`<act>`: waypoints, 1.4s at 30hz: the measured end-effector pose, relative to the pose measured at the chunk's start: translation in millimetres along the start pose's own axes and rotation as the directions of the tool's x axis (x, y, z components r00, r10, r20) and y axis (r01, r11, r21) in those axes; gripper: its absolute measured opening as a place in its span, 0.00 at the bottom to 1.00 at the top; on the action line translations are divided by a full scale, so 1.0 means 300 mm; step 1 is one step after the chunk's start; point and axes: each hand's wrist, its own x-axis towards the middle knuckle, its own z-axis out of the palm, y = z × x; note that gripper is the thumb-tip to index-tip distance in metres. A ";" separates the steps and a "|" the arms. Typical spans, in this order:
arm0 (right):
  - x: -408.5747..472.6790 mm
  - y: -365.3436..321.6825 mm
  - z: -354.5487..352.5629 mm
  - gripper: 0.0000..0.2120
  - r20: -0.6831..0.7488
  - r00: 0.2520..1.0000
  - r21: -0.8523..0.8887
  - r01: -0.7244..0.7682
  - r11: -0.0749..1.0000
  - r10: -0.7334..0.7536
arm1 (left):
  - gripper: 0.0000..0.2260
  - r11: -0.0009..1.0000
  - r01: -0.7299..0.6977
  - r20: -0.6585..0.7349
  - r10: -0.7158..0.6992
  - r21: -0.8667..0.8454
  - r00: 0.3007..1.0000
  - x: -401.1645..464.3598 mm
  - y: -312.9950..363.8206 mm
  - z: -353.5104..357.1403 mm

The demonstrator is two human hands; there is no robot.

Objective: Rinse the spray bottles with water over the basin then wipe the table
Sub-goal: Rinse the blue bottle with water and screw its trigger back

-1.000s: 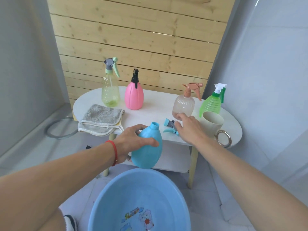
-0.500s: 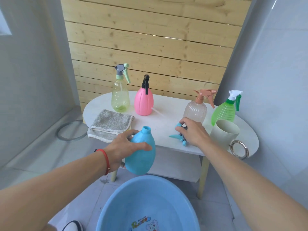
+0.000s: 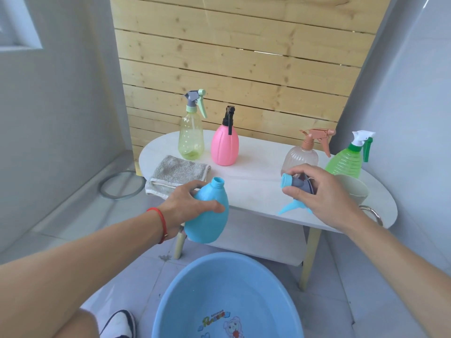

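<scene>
My left hand grips an open-necked blue bottle in front of the white oval table, above the blue basin on the floor. My right hand holds the bottle's blue and grey spray head lifted just above the table's front edge, its trigger pointing down. Four capped spray bottles stand on the table: pale green, pink, clear with a copper head, and bright green. A folded grey cloth lies at the table's left.
A beige cup stands behind my right hand, with a metal ring at the table's right edge. The table has a lower shelf and pale legs. A hose loop lies on the floor at left. My shoe is beside the basin.
My right hand has picked the spray head up off the table and raised it. The blue bottle stays in my left hand; my view has shifted so the table sits further right and lower.
</scene>
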 end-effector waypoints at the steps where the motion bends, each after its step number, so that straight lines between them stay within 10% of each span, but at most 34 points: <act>1: -0.003 -0.009 0.000 0.13 0.005 1.000 0.005 0.017 1.000 -0.017 | 0.23 1.000 -0.002 -0.005 0.002 0.009 1.000 0.001 -0.003 -0.004; 18: -0.024 -0.209 0.086 0.26 0.290 0.899 -0.280 0.407 0.869 -0.328 | 0.26 0.879 -0.244 0.142 0.203 0.409 0.969 -0.013 -0.038 0.051; 30: -0.021 -0.288 0.115 0.19 0.362 0.927 -0.214 0.184 0.959 -0.097 | 0.23 0.922 -0.213 0.132 0.179 0.322 0.975 -0.030 -0.033 0.090; 39: -0.007 -0.305 -0.014 0.17 0.693 0.717 -0.131 0.019 0.991 0.078 | 0.25 0.891 -0.246 0.169 0.195 0.381 0.966 -0.029 -0.030 0.088; 42: -0.007 -0.290 -0.011 0.21 0.594 0.795 -0.254 0.039 0.966 0.124 | 0.24 0.887 -0.251 0.171 0.198 0.388 0.965 -0.030 -0.032 0.085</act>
